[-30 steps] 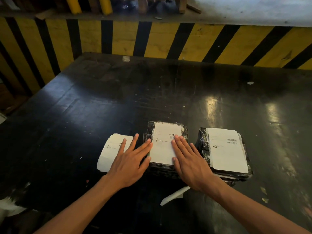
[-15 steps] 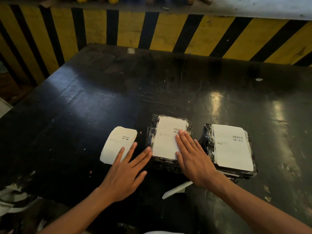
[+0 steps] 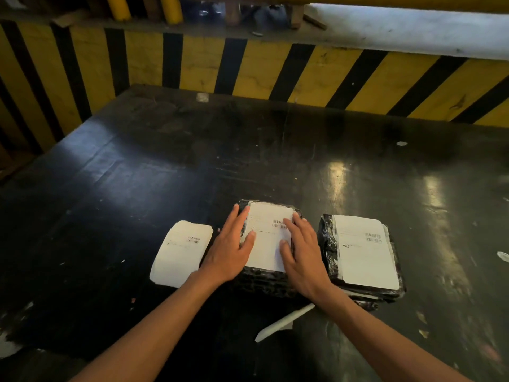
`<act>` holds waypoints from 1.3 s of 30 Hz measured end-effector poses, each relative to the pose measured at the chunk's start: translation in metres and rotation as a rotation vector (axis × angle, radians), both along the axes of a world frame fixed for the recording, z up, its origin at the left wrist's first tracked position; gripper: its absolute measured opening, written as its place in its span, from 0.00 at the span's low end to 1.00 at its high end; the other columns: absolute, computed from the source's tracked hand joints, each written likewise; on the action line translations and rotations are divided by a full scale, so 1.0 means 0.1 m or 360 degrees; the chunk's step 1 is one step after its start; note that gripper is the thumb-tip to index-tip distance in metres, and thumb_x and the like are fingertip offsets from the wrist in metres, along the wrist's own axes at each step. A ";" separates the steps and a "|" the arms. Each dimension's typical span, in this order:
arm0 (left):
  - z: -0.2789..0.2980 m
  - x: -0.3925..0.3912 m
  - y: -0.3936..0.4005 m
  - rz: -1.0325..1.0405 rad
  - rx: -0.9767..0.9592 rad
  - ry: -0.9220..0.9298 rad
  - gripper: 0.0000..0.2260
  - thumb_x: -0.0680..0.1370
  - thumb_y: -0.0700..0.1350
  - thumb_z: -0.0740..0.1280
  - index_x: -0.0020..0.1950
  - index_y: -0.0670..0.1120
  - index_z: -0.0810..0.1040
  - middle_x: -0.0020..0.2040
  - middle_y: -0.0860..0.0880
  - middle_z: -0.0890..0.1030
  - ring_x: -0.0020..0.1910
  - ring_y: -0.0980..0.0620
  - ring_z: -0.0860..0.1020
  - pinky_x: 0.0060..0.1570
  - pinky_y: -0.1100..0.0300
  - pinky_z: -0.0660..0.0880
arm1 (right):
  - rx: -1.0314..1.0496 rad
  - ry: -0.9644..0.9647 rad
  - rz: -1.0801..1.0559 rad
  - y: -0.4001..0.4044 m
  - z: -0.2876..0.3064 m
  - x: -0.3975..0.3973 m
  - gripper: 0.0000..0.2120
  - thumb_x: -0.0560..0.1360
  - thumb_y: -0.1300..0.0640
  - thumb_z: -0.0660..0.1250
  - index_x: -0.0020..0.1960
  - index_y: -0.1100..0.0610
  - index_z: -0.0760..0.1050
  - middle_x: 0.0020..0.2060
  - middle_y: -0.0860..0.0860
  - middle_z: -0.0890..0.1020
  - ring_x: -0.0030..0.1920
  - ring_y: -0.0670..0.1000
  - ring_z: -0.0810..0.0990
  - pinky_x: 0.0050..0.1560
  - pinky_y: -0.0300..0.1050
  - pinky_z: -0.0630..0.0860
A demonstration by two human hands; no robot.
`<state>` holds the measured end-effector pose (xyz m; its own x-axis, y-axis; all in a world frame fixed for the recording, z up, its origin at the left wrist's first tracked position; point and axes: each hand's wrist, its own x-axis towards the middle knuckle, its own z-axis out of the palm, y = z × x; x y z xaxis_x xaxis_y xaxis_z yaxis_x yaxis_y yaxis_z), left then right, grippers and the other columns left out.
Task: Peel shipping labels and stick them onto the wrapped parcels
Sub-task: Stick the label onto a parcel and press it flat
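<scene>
1. Looking down from the head camera: two bare forearms reach over a dark, glossy desk [image 3: 165, 175] toward a black-wrapped middle parcel [image 3: 263, 281].
2. Both hands lie flat on that parcel's white label [image 3: 268, 245]. The left hand [image 3: 228, 255] covers the label's left edge and the right hand [image 3: 301, 255] its right edge, fingers straight and lightly spread, pinching nothing.
3. A second parcel [image 3: 327, 244], already labelled, sits just beside it on the right.
4. A stack of unused labels [image 3: 180, 255] lies on the desk just left of the left hand.
5. A white paper strip [image 3: 283, 322] lies near the front edge.
6. Risk, as a judgement: uneven pressing over the crinkled wrap could trap wrinkles or leave a corner lifting, and the barcode might then crease.
</scene>
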<state>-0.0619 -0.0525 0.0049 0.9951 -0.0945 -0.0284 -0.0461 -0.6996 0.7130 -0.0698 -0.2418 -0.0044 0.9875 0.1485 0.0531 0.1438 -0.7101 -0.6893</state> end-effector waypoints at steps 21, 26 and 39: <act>-0.09 0.23 -0.12 0.0207 -0.0319 -0.0045 0.28 0.81 0.46 0.64 0.79 0.50 0.57 0.81 0.53 0.50 0.73 0.53 0.66 0.42 0.76 0.74 | 0.0360 0.0256 -0.0187 0.17 0.10 0.13 0.29 0.83 0.54 0.59 0.80 0.54 0.51 0.78 0.40 0.43 0.79 0.46 0.45 0.78 0.51 0.54; 0.09 0.27 -0.12 0.0231 -0.0380 -0.0101 0.27 0.80 0.44 0.66 0.78 0.48 0.61 0.81 0.54 0.52 0.68 0.58 0.68 0.42 0.74 0.77 | 0.0342 0.0189 -0.0204 0.17 0.27 0.16 0.27 0.82 0.55 0.60 0.79 0.55 0.56 0.79 0.43 0.47 0.79 0.45 0.48 0.78 0.47 0.55; 0.69 0.41 -0.35 0.0092 -0.0574 -0.0318 0.24 0.80 0.40 0.65 0.76 0.43 0.65 0.80 0.51 0.52 0.49 0.89 0.62 0.39 0.78 0.73 | 0.0335 -0.0087 -0.0275 -0.02 0.91 0.24 0.26 0.82 0.55 0.61 0.78 0.52 0.59 0.79 0.41 0.50 0.76 0.40 0.51 0.72 0.38 0.59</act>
